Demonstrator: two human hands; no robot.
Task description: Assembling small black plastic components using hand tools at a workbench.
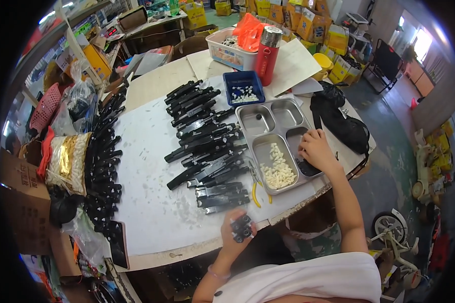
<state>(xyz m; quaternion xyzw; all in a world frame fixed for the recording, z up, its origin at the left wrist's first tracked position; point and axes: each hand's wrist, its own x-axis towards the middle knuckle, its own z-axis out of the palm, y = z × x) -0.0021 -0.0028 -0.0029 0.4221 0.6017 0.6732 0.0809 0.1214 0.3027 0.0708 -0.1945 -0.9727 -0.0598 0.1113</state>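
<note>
Blocky black plastic part [241,228], steel tray [275,132]

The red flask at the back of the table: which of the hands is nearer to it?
Right. The right hand rests in the metal tray, just below the red flask; the left hand holds a black part at the table's near edge.

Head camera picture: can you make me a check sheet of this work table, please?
Surface: round table under a white sheet, crowded.
Job's things: left hand holds a small black part; right hand reaches into the steel compartment tray, where small black bits lie; white pieces fill the next compartment.
Clutter: rows of black handles, yellow-handled pliers, blue tub, red flask, black bag.
Hands: both bare, both busy.
Cables: nothing seen.
Surroundings: yellow boxes, toy tricycle on the floor.
</note>
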